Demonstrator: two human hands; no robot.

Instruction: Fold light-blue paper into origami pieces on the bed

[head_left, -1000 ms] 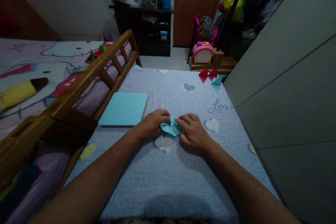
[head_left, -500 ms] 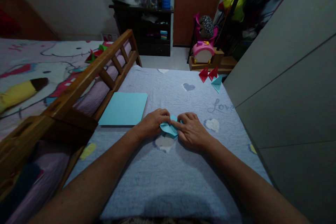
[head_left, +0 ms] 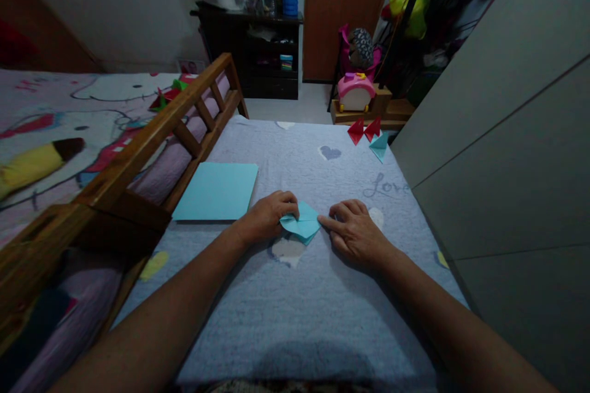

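Observation:
A small folded piece of light-blue paper (head_left: 305,224) lies on the bed sheet in front of me. My left hand (head_left: 271,212) pinches its left side, with the fingertips over the paper. To the right, my right hand (head_left: 354,228) has its index finger stretched out, its tip at the paper's right corner; the other fingers are bent. A stack of flat light-blue paper (head_left: 219,191) lies beyond my left forearm. At the far right of the sheet are two red folded papers (head_left: 356,131) and a light-blue folded paper (head_left: 380,147).
A wooden bed rail (head_left: 152,129) runs along the left, with another bed (head_left: 106,92) behind it. A pale cabinet (head_left: 498,153) borders the right side. The patterned sheet (head_left: 276,319) spreads beneath my arms. A dark shelf unit (head_left: 249,55) stands at the back.
My right hand has slid right, its index finger going from the paper's middle to its right corner, uncovering more of it. My left hand keeps its hold.

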